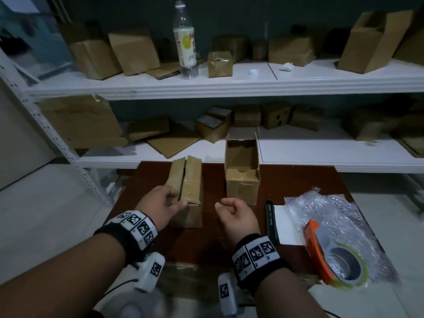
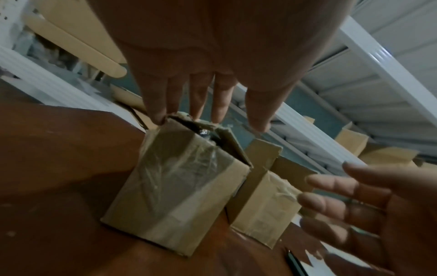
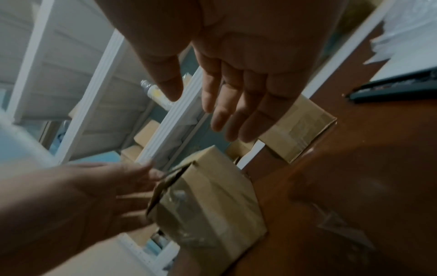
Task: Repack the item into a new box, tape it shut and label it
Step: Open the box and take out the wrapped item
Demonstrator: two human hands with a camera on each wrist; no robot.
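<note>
A taped cardboard box [image 1: 187, 187] stands on the brown table [image 1: 298, 180], its top flaps slit and slightly parted. My left hand [image 1: 176, 199] touches the near end of those flaps with straight fingers [image 2: 158, 115]; the thumb [image 2: 257, 121] is off the box [image 2: 177, 186]. Something shiny [image 2: 203, 133] shows in the gap. To its right stands an open box [image 1: 243, 177] with flaps up, its inside mostly hidden. My right hand [image 1: 223, 206] hovers between the two boxes, fingers loosely curled, holding nothing. The right wrist view shows that hand [image 3: 201, 112] above the taped box [image 3: 208, 201].
On the right of the table lie a black pen [image 1: 270, 219], a white sheet [image 1: 286, 226], bubble wrap [image 1: 332, 212] and an orange tape dispenser [image 1: 332, 255]. White shelves [image 1: 229, 86] behind hold several cardboard boxes and a plastic bottle [image 1: 185, 42].
</note>
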